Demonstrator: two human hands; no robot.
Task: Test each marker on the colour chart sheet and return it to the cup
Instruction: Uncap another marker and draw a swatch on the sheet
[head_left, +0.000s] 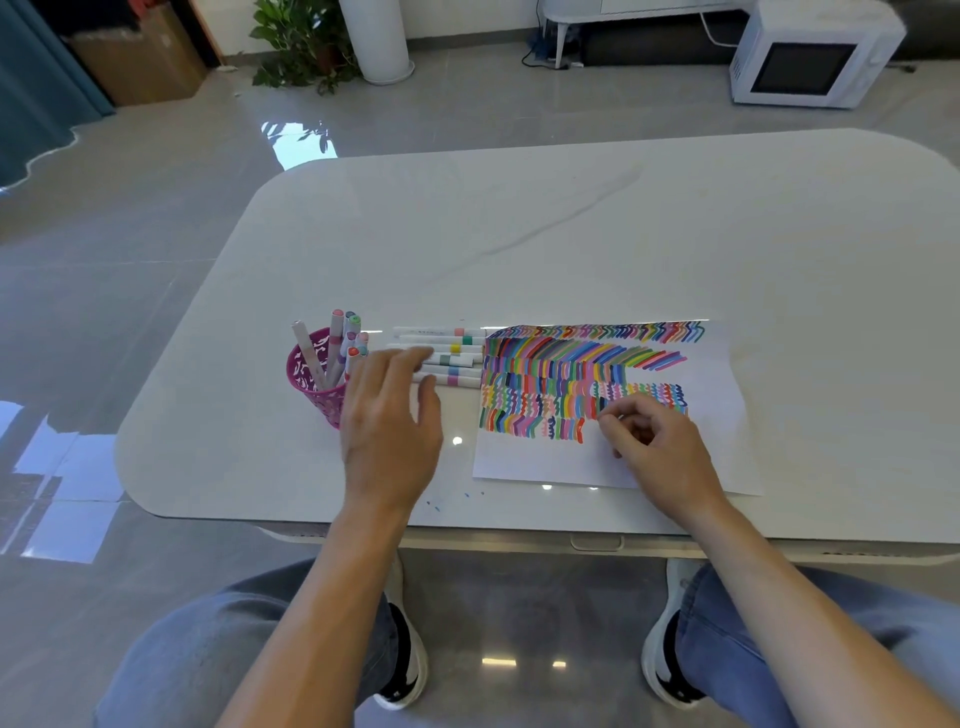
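The left hand (389, 421) reaches forward palm down, its straight fingers spread and touching a row of white markers with coloured bands (454, 358). These lie on the white rounded table (571, 234) between a pink mesh cup of markers (311, 387) and the colour-striped white paper chart sheet (545, 460). The right hand (654, 441) rests curled on the sheet; whether it pinches anything cannot be told.

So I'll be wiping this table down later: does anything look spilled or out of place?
Yes. A few small blue ink specks sit on the table near its front edge, just left of the colour chart sheet, off the paper where ink belongs. Nothing else stands out.
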